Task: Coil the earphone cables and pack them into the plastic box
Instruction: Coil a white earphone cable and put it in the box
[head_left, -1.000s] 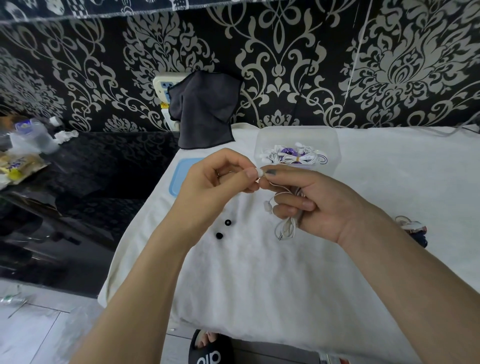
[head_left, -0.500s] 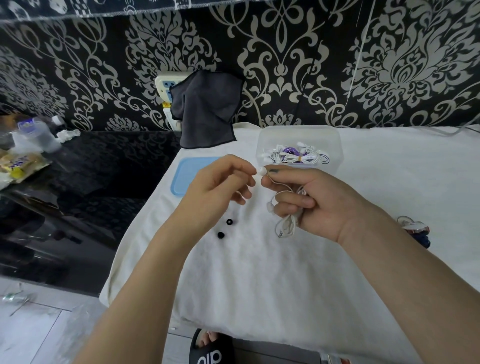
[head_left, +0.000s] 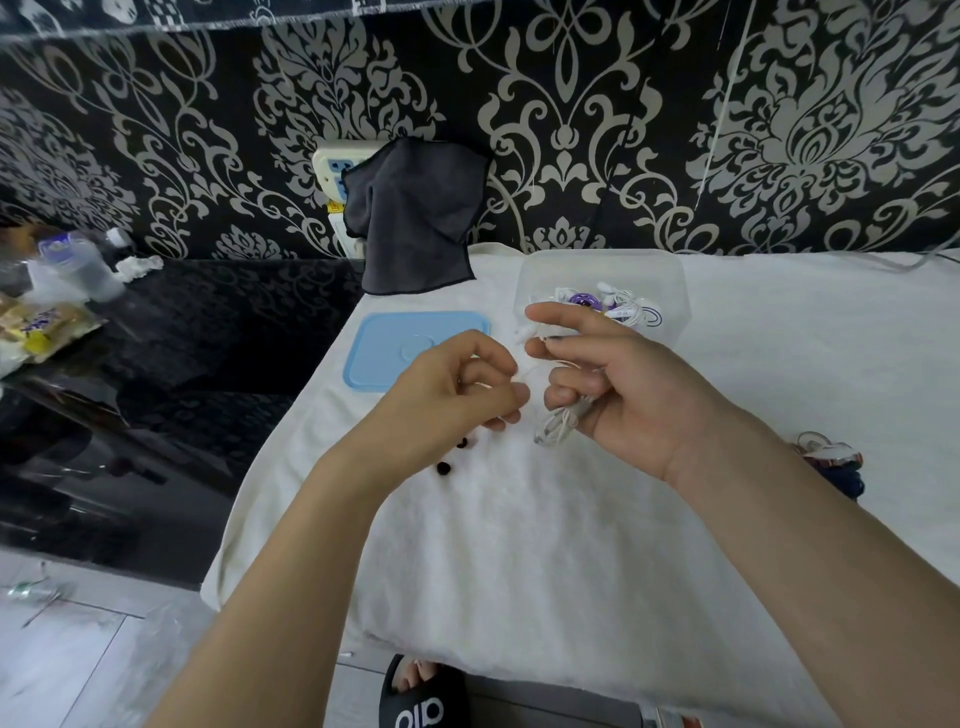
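Note:
My right hand grips a coiled white earphone cable, whose loops hang below the curled fingers; an earbud sticks out by the thumb. My left hand pinches the loose strand of that cable just left of the coil. Behind the hands stands the clear plastic box with white and purple earphones inside. Its blue lid lies flat to the left of it. Two small black ear tips rest on the white cloth under my left wrist.
A white cloth covers the table. Another bundled earphone lies at the right. A dark grey rag hangs over a wall socket. A black glass table with bottles and snacks stands at the left. A black slipper is below.
My left hand has dropped from the earbud at my right thumb and drawn the strand downward. The view shifted, showing more of the blue lid.

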